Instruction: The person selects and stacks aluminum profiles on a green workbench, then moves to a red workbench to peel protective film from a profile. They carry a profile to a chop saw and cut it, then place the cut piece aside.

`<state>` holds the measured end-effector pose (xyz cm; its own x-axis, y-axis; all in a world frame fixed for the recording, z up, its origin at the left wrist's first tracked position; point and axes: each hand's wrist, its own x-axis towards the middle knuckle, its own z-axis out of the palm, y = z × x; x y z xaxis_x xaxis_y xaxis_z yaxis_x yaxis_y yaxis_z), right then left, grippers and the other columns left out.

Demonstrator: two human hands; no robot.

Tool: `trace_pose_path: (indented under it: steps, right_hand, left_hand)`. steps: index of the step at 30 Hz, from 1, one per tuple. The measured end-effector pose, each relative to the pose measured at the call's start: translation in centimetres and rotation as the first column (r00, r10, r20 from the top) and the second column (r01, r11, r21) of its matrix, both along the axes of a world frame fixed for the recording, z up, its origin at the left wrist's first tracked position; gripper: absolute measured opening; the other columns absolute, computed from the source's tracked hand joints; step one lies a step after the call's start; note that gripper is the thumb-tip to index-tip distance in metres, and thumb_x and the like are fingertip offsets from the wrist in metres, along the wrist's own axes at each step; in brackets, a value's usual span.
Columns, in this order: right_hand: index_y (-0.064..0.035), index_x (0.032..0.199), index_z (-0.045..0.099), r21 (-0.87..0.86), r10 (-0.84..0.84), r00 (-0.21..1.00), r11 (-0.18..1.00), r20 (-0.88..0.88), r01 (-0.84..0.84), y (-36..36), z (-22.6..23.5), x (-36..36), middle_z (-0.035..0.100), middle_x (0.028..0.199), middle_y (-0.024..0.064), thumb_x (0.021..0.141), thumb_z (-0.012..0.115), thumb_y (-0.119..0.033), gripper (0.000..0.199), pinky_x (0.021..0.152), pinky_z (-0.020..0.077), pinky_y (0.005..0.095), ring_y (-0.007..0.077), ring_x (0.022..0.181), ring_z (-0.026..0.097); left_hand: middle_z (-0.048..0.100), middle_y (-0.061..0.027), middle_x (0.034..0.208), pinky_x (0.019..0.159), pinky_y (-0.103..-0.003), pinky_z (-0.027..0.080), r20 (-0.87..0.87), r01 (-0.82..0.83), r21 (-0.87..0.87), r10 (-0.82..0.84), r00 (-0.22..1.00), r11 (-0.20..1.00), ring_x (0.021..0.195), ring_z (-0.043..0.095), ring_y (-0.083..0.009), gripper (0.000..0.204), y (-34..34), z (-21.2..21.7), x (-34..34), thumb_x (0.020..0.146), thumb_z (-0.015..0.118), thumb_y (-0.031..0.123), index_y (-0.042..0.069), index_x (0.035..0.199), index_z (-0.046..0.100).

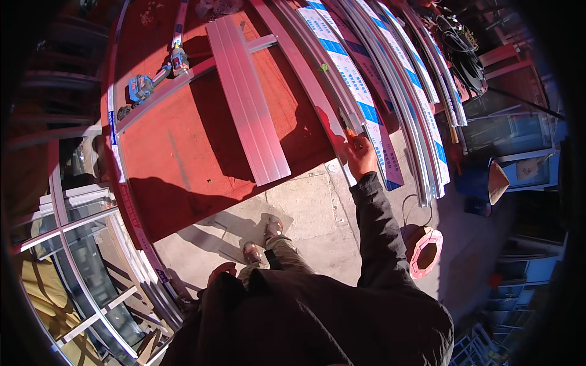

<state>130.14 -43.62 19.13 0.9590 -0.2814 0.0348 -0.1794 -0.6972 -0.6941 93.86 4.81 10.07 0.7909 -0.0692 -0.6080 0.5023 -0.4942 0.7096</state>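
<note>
My right hand [361, 155] reaches out over the right edge of the red work table [183, 177]. Its fingers are closed round a small orange-handled tool [348, 130], whose exact kind is too small to make out. Beneath it run long metal profiles [317, 91] along the table's right side. My left hand [222, 271] is low and close to my body, only partly in sight, with its fingers mostly hidden. A wide flat metal profile [247, 100] lies lengthwise on the table, across a thinner metal bar [204, 67].
A blue cordless drill [141, 88] rests on the table's left. Profiles with blue-and-white protective film [360, 91] lie to the right. A roll of tape [426, 254] is on the floor, right of my arm. Glazed window frames [91, 268] stand at left; black cable [467, 67] hangs far right.
</note>
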Motion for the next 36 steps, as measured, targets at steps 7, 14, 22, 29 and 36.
trace_pose_path:
  steps: [7, 14, 22, 29, 36]
  right_hand:
    - [-0.0142, 0.106, 0.051, 0.867, -0.189, 0.9, 0.251, -0.392, 0.43, 1.1, 5.5, -4.4, 0.058, 0.091, 0.0061, 0.094, 0.047, -0.012, 0.013, 0.056, 0.0467, 0.0333, 0.0193, 0.071, 0.057]
    - [-0.0115, 0.087, 0.049, 0.91, -0.282, 0.873, -0.003, -0.399, 0.415, 5.1, 2.0, 2.8, 0.052, 0.073, 0.0078, 0.092, 0.049, -0.012, 0.005, 0.064, 0.0486, 0.041, 0.0232, 0.067, 0.055]
    - [-0.008, 0.091, 0.045, 0.916, -0.169, 0.929, 0.179, -0.33, 0.359, 6.1, 2.2, 10.3, 0.05, 0.075, 0.008, 0.093, 0.051, -0.013, 0.008, 0.055, 0.0458, 0.042, 0.023, 0.059, 0.052]
    - [-0.0018, 0.104, 0.064, 0.407, 0.025, 0.975, 0.911, -0.22, 0.068, -1.5, -0.6, 6.2, 0.059, 0.074, 0.0036, 0.084, 0.058, -0.013, 0.024, 0.044, 0.0451, 0.0305, 0.016, 0.055, 0.059]
    - [-0.0055, 0.126, 0.061, -0.47, 0.235, 0.961, 0.871, 0.147, -0.141, 3.3, 1.5, 3.7, 0.063, 0.125, 0.0168, 0.083, 0.071, -0.028, 0.049, 0.104, 0.0413, 0.0462, 0.0355, 0.121, 0.054]
  left_hand:
    - [0.07, -0.0146, 0.109, 0.089, -0.041, 0.054, -0.081, 0.03, 0.018, -0.028, 0.996, 0.999, 0.102, 0.068, -0.0289, 0.037, -1.2, -1.0, 0.9, 0.095, 0.062, 0.027, 0.003, 0.124, 0.06]
    - [0.07, -0.0135, 0.106, 0.087, -0.04, 0.054, -0.104, 0.083, 0.026, -0.08, 0.991, 0.996, 0.1, 0.068, -0.0282, 0.037, -0.5, -1.6, 3.0, 0.093, 0.063, 0.027, 0.004, 0.122, 0.061]
    - [0.071, -0.0122, 0.103, 0.085, -0.039, 0.054, -0.122, 0.105, 0.038, -0.099, 0.988, 0.994, 0.098, 0.068, -0.0275, 0.036, -0.2, -1.7, 3.9, 0.091, 0.065, 0.026, 0.005, 0.12, 0.062]
    - [0.071, -0.0111, 0.101, 0.084, -0.037, 0.054, -0.101, 0.063, 0.044, -0.058, 0.993, 0.997, 0.096, 0.069, -0.0269, 0.036, 0.3, -1.2, 3.1, 0.089, 0.066, 0.026, 0.007, 0.119, 0.063]
    - [0.071, -0.01, 0.098, 0.082, -0.036, 0.054, -0.084, 0.006, 0.065, 0.0, 0.996, 0.998, 0.094, 0.069, -0.0262, 0.036, 0.9, -0.7, 2.3, 0.087, 0.067, 0.026, 0.008, 0.117, 0.064]
